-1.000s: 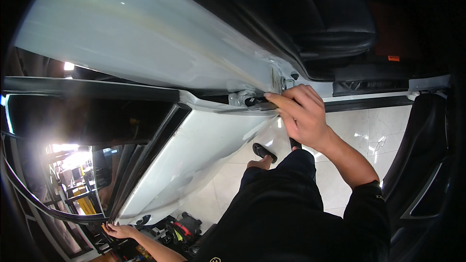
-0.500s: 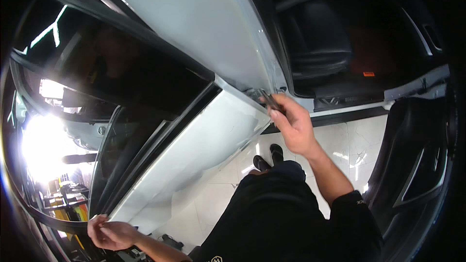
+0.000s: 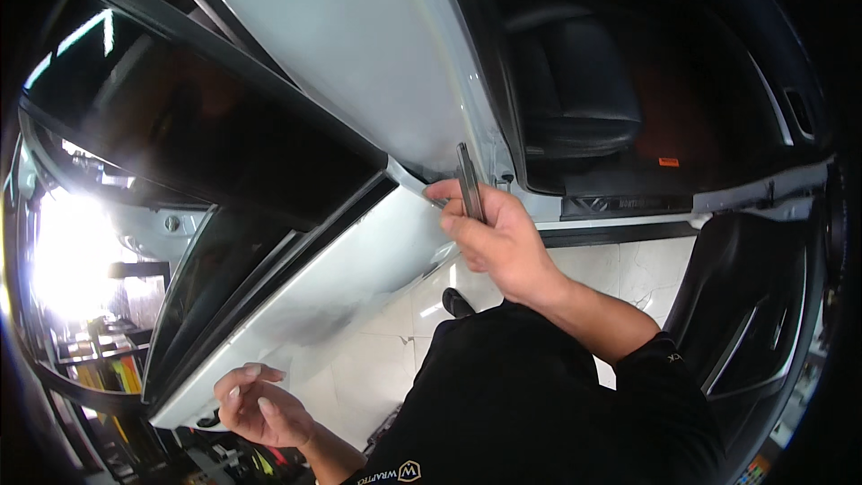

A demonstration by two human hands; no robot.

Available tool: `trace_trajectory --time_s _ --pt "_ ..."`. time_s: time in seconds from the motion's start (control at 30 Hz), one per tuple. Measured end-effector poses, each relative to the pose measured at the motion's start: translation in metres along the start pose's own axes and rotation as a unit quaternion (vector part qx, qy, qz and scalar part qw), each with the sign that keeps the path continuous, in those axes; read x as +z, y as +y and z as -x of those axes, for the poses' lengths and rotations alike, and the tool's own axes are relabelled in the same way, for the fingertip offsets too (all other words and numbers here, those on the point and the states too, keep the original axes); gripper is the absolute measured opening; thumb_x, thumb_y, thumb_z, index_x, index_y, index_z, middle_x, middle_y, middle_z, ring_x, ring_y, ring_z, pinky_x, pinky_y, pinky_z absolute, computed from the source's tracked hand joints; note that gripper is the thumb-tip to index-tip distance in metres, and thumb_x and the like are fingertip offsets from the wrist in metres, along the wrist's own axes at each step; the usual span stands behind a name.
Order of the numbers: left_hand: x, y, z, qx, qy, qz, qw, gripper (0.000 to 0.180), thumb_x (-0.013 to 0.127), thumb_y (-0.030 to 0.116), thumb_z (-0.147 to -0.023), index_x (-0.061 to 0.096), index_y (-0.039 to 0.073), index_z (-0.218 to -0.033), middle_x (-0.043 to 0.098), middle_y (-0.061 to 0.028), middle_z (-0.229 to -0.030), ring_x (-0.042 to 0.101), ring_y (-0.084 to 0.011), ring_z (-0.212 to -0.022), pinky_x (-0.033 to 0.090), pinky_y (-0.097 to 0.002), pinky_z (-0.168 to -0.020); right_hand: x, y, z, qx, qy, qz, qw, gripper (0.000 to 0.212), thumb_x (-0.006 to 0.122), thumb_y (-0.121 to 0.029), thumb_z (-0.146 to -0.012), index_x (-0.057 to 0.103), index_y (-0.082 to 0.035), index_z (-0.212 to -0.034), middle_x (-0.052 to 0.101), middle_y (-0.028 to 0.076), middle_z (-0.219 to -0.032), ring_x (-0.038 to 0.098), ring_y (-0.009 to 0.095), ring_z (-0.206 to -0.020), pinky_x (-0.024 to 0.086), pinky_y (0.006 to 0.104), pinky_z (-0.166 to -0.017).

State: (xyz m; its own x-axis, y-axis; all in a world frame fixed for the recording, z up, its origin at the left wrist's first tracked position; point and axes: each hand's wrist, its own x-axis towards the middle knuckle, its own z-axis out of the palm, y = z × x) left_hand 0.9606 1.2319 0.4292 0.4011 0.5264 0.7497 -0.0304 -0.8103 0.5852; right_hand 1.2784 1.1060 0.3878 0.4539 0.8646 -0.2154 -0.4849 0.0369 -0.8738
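In my right hand [image 3: 503, 238] is a slim grey metal utility knife [image 3: 470, 184], gripped between thumb and fingers and pointing up and away from me. My index finger reaches to the hinge-side corner of a white car door [image 3: 359, 238], which stands open. Whether the blade is out, I cannot tell. Near the door's far end, at lower left, my left hand [image 3: 265, 409] holds nothing; its fingers are half curled and apart. Along the door's lower edge shows a wavy, partly see-through sheet [image 3: 373, 301].
A white body panel [image 3: 359, 45] lies ahead. The open cabin at right shows a black seat [image 3: 575, 81] and a door sill [image 3: 628, 207]. Behind me on the right is another dark-trimmed door [image 3: 745, 305]. Shelving with coloured items [image 3: 108, 373] stands at left, beyond the door window [image 3: 206, 278].
My right hand has moved left and back from the door's hinge corner, turning the knife more upright. My left hand has come off the door's end and moved right, its fingers spreading.
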Motion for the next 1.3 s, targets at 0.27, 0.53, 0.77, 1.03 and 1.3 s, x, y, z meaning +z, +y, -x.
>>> trace_trajectory --time_s 0.27,0.53,0.77,1.03,1.3 --pt "0.044 0.028 0.015 -0.034 0.030 0.012 0.999 0.045 0.064 0.017 -0.099 0.050 0.010 -0.142 0.056 -0.0194 -0.115 0.059 -0.0231 -0.081 0.054 -0.0320 -0.061 -0.002 -0.028 0.012 0.093 -0.086 -0.172 0.977 0.061 0.061 -0.006 -0.097 0.037 0.008 -0.151 0.057 0.000 -0.099 0.043 0.005 -0.062 0.037 0.0237 -0.054" --pt "0.047 0.023 0.034 -0.082 0.051 0.072 0.993 0.049 0.064 0.017 -0.098 0.048 0.011 -0.144 0.056 -0.0207 -0.117 0.060 -0.0231 -0.081 0.054 -0.0318 -0.062 0.004 -0.032 0.010 0.106 -0.054 -0.206 0.971 0.066 0.060 -0.006 -0.092 0.035 0.008 -0.152 0.059 0.004 -0.105 0.043 0.006 -0.062 0.035 0.0248 -0.054" --pt "0.050 0.018 0.029 -0.086 0.000 0.087 0.992 0.053 0.063 0.018 -0.097 0.045 0.013 -0.147 0.056 -0.0208 -0.119 0.060 -0.0230 -0.082 0.055 -0.0323 -0.064 0.015 -0.025 0.014 0.080 -0.020 -0.243 0.967 0.061 0.058 -0.006 -0.092 0.040 0.007 -0.148 0.059 0.006 -0.106 0.042 0.006 -0.061 0.033 0.0256 -0.053" --pt "0.047 0.010 0.026 -0.087 -0.025 0.095 0.991 0.054 0.063 0.017 -0.096 0.045 0.012 -0.147 0.056 -0.0212 -0.120 0.060 -0.0232 -0.079 0.054 -0.0327 -0.065 0.016 -0.024 0.011 0.099 -0.006 -0.276 0.956 0.054 0.057 -0.006 -0.094 0.044 0.007 -0.145 0.060 0.007 -0.105 0.040 0.007 -0.062 0.032 0.0256 -0.053" --pt "0.044 0.008 0.034 -0.106 -0.052 0.111 0.987 0.056 0.065 0.013 -0.094 0.045 0.009 -0.146 0.056 -0.0228 -0.121 0.062 -0.0242 -0.077 0.054 -0.0339 -0.069 0.020 -0.021 0.014 0.090 0.006 -0.337 0.937 0.050 0.055 -0.006 -0.094 0.047 0.007 -0.142 0.061 0.009 -0.106 0.041 0.008 -0.061 0.033 0.0253 -0.053"
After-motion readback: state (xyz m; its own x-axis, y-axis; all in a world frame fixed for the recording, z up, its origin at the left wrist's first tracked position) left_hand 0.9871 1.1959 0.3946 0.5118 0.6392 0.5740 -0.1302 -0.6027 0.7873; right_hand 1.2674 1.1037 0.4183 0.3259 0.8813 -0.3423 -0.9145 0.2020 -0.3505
